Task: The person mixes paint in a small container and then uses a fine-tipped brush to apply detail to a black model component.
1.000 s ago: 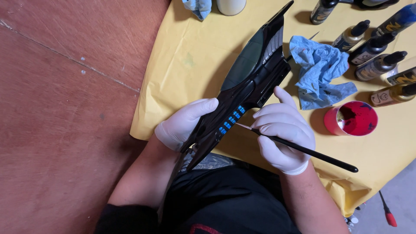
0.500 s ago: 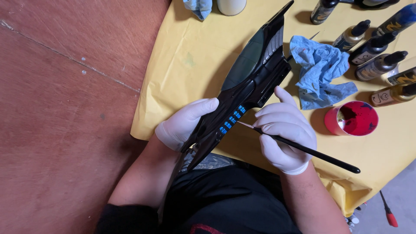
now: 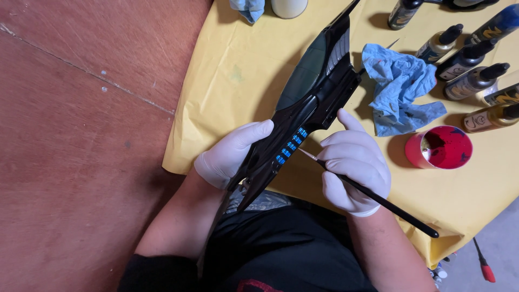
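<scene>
Hardly anything moved vs. 0.5 s ago: brush tip sits a touch closer to the blue marks, both hands otherwise as before. Head view: left hand (image 3: 233,153), white glove, wraps the lower end of the black model (image 3: 303,111) at frame centre, thumb laid along its side. Right hand (image 3: 354,165), also gloved, pinches a thin black paintbrush (image 3: 389,204), fingers curled round the handle; tip touching or just beside the row of blue marks (image 3: 292,146) on the model's flank, can't tell which. Model runs diagonally from lap up to top centre, over the yellow paper (image 3: 227,70) covering the right of the frame. Crumpled blue cloth (image 3: 397,86) just right of the model, red cup (image 3: 440,147) below it. Paint bottles (image 3: 476,78) crowd the upper right corner. Reddish-brown tabletop (image 3: 81,135) fills the left. Red-handled tool (image 3: 485,265) at lower right edge.
</scene>
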